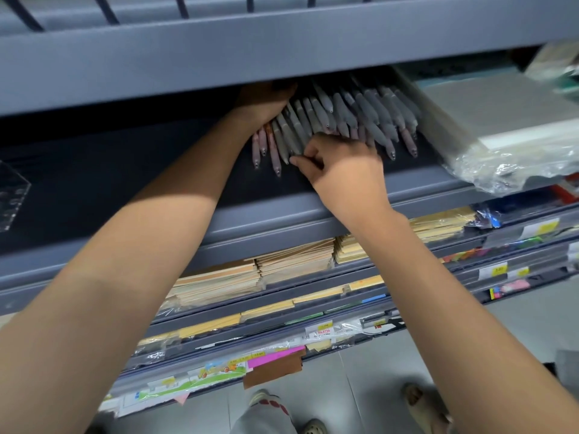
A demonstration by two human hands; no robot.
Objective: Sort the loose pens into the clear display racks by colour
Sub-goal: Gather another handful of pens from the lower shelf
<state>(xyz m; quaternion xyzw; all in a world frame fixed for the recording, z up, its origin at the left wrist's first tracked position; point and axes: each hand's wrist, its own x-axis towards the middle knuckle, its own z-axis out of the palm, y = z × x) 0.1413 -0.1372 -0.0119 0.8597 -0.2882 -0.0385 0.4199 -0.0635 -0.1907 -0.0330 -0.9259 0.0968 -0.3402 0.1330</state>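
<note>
Dark grey metal shelf [125, 183] in a stationery aisle, roofed low by the tier above. Held, well back at 12 o'clock, a fanned heap of slim grey and dusty-pink plastic pens [344, 114]. Lay with long axes roughly 12 to 6, tips toward the front lip: at 6 on the heap's left side, swinging to 5 on its right. Pinched one grey pen's tip end with the right hand [341, 170], grip clamped on it. Rested the left hand [266, 101] on the heap at 11 o'clock, fingers tucked under the upper tier; could not tell that grip's state. Judged the risks: could drag neighbours forward with one tug and roll them off the lip; could misread grey for pink in that shade. Noted the clear acrylic display rack [12, 195] well apart at 9 o'clock, so judged the carry long enough to spill a loose handful.
</note>
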